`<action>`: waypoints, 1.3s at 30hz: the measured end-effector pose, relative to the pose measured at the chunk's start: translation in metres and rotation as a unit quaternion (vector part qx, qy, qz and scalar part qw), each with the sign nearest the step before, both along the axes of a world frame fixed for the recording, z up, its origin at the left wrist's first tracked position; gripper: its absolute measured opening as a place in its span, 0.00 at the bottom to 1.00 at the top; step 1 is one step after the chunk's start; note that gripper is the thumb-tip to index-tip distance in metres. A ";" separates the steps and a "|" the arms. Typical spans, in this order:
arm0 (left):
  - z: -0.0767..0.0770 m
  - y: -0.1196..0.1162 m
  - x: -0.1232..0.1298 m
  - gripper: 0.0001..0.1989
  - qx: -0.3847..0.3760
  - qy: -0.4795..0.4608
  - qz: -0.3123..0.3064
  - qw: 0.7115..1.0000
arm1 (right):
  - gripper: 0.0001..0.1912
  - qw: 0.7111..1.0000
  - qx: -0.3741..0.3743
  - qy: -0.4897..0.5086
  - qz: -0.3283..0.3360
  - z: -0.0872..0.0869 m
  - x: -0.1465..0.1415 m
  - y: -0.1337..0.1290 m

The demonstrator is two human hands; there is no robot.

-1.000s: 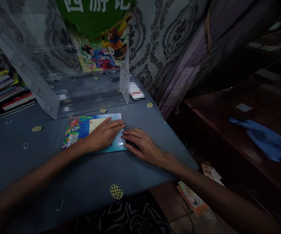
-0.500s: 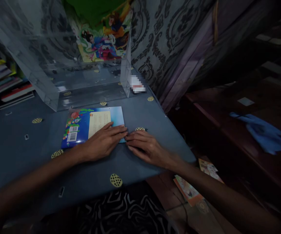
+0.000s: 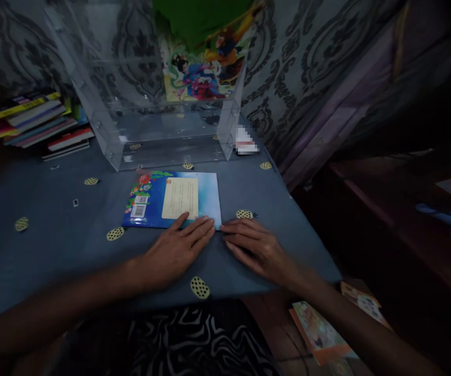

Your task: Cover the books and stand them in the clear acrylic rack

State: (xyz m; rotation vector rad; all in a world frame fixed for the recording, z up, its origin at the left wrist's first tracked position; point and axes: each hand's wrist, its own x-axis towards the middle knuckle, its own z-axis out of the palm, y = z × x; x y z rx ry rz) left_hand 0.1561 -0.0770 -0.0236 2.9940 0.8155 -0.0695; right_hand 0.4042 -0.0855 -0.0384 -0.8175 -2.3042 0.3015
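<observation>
A blue book (image 3: pixel 153 203) with a cream text panel and a barcode lies flat on the table, back cover up. My left hand (image 3: pixel 182 245) rests palm down over its lower right edge, fingers stretched out and thumb apart. Beside the book's lower right corner is my right hand (image 3: pixel 254 245), its fingers slightly bent and close to the corner. Its palm is hidden, and nothing shows between its fingers.
Behind the book stands a clear plastic rack (image 3: pixel 170 151) holding a green picture book (image 3: pixel 205 68). A stack of books (image 3: pixel 45 122) is at the left. Beyond the table's right edge (image 3: pixel 311 224), books (image 3: pixel 319 329) lie on the floor.
The view has swung left, so the scene sits farther right. My left hand has slid down toward the book's near edge, uncovering more of the cream panel.
</observation>
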 end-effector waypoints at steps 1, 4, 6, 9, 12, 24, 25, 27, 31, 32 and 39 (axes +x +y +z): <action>0.001 -0.002 -0.002 0.28 -0.006 0.006 0.006 1.000 | 0.10 1.000 -0.001 -0.001 0.000 0.000 0.000 0.000; 0.005 -0.009 -0.013 0.29 -0.022 0.008 0.027 0.999 | 0.10 1.000 -0.009 -0.002 0.004 -0.001 0.000 0.000; 0.006 -0.014 -0.023 0.31 -0.028 0.005 0.047 0.999 | 0.10 1.000 -0.018 0.000 0.004 -0.001 0.000 0.000; 0.004 -0.020 -0.042 0.34 -0.027 0.011 0.079 0.996 | 0.10 1.000 -0.021 0.009 0.005 -0.002 -0.001 0.002; -0.002 -0.027 -0.064 0.35 -0.007 0.012 0.109 0.994 | 0.08 1.000 -0.011 0.007 0.010 -0.002 -0.002 0.004; -0.005 -0.030 -0.116 0.26 0.072 -0.045 0.233 0.969 | 0.11 0.998 -0.025 -0.049 -0.023 -0.001 -0.018 0.053; -0.005 -0.028 -0.116 0.27 0.076 -0.047 0.241 0.966 | 0.14 0.997 -0.028 -0.061 -0.034 -0.005 -0.020 0.065; -0.008 -0.023 -0.116 0.28 0.084 -0.051 0.247 0.964 | 0.18 0.995 -0.030 -0.084 -0.047 -0.014 -0.025 0.089; -0.015 -0.011 -0.117 0.31 0.088 -0.065 0.246 0.963 | 0.22 0.991 -0.033 -0.104 -0.076 -0.023 -0.035 0.120; -0.017 -0.008 -0.117 0.32 0.087 -0.068 0.243 0.964 | 0.23 0.990 -0.032 -0.108 -0.082 -0.023 -0.037 0.122; -0.025 0.000 -0.118 0.48 0.075 -0.084 0.200 0.973 | 0.26 0.983 -0.004 -0.148 -0.111 -0.014 -0.035 0.079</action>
